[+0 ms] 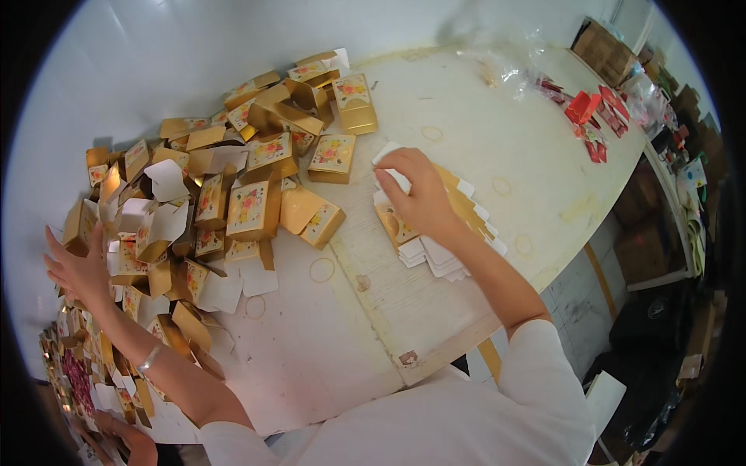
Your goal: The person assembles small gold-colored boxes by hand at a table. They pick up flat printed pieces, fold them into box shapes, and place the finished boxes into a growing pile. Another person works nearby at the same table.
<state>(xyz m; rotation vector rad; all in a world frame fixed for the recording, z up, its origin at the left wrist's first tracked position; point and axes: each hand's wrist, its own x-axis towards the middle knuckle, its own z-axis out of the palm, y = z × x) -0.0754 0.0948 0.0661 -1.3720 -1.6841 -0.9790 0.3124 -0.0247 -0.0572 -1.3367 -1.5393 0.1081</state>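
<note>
Boxes [255,208] lie heaped on the left of the table [311,342], against the wall [233,46], the left hand [81,268] at their outer edge. Right of them, flat cartons [423,250] lie stacked beneath the right hand [418,190]; farther right, packets [583,107].

This is looking like a packing workshop: gold boxes [252,208] are crowding the desk [311,349] (a carton [603,51] is standing nearby).

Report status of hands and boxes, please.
Left hand open, by piled gold boxes. Right hand over flat cartons, grip unclear. Other person's hand, lower left.
</note>
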